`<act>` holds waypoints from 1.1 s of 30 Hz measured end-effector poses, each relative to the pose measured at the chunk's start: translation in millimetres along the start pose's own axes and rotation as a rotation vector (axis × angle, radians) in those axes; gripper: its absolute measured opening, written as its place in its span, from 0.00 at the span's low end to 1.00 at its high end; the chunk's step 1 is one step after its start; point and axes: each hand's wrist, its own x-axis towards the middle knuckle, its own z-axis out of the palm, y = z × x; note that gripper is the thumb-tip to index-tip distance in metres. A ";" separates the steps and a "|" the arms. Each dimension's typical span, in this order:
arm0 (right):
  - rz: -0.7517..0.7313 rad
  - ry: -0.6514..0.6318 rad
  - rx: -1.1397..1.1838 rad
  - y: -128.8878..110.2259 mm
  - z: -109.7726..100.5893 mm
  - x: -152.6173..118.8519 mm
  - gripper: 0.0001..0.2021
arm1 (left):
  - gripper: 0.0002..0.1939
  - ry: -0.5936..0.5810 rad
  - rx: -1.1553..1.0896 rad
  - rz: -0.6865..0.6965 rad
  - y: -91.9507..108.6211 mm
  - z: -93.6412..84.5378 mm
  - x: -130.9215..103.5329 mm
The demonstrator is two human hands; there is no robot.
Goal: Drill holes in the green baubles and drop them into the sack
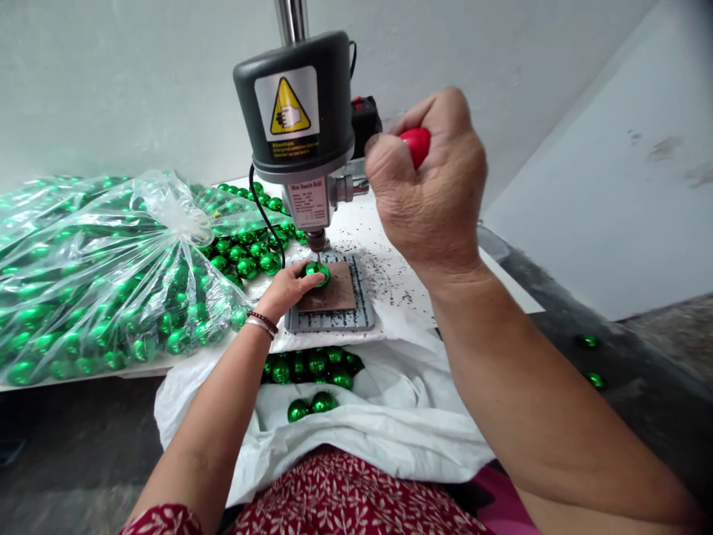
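My left hand [292,284] grips a shiny green ball [317,273] on a brown board [339,286], straight below the chuck of a mini bench drill [295,104]. The thin bit comes down to the top of the ball; whether it has gone in, I cannot tell. Under the board lies the grey, slotted drill base [363,316]. Raised at the right of the drill, my right hand [431,182] is wrapped round the red knob [417,145] of the drill's lever. Most of the lever is hidden behind that hand.
A tied clear plastic bag [105,275] full of green balls covers the left of the white table [417,297]. Loose green balls [245,256] lie beside it. Dark shavings surround the base. More balls rest in a white cloth [390,416] on my lap; two lie at far right.
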 end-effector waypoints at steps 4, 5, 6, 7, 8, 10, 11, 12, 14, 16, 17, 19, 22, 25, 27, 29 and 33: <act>0.017 -0.004 0.019 0.8 0.5 0.8 0.10 | 0.30 0.019 0.058 0.012 2.9 3.0 -4.2; 0.015 -0.005 0.025 1.2 0.5 0.7 0.10 | 0.30 0.030 0.098 0.013 5.0 4.5 -6.0; 0.009 -0.004 0.031 1.6 0.6 0.5 0.10 | 0.31 0.043 0.143 0.018 7.3 6.2 -7.8; -0.001 0.001 0.038 2.0 0.5 0.3 0.10 | 0.32 0.055 0.188 0.026 9.5 8.1 -9.6; -0.010 0.009 0.044 2.3 0.5 -0.1 0.10 | 0.33 0.066 0.225 0.035 11.5 10.0 -11.1; -0.014 0.020 0.048 2.7 0.5 -0.8 0.10 | 0.34 0.083 0.256 0.042 14.1 13.6 -13.1; -0.011 0.021 0.045 2.9 0.5 -1.2 0.09 | 0.35 0.086 0.251 0.036 14.7 15.0 -13.6; -0.008 0.019 0.041 3.2 0.4 -1.7 0.08 | 0.35 0.086 0.236 0.024 15.1 16.3 -13.8; -0.011 0.020 0.034 4.1 0.5 -3.3 0.06 | 0.35 0.083 0.197 -0.001 15.6 18.1 -14.1; -0.026 0.030 0.035 5.9 0.5 -5.7 0.06 | 0.35 0.084 0.177 -0.016 16.6 19.2 -14.8; -0.035 0.035 0.038 6.9 0.5 -7.2 0.06 | 0.35 0.087 0.176 -0.020 17.2 19.6 -15.4; -0.051 0.043 0.043 9.1 0.4 -10.4 0.06 | 0.34 0.096 0.188 -0.015 18.1 20.1 -16.6; -0.060 0.056 0.032 11.0 0.3 -15.1 0.07 | 0.34 0.099 0.198 -0.001 16.5 20.5 -16.9; -0.023 0.069 -0.012 10.8 0.5 -19.3 0.07 | 0.34 0.083 0.194 0.007 11.9 20.6 -14.9; 0.002 0.072 -0.039 10.5 0.9 -22.0 0.06 | 0.34 0.082 0.194 0.019 8.7 20.8 -13.3; 0.003 0.078 -0.062 10.8 1.6 -24.7 0.06 | 0.34 0.084 0.195 0.032 6.1 21.2 -12.3; -0.048 0.119 -0.081 13.9 3.9 -30.9 0.06 | 0.34 0.096 0.205 0.051 2.4 22.5 -11.7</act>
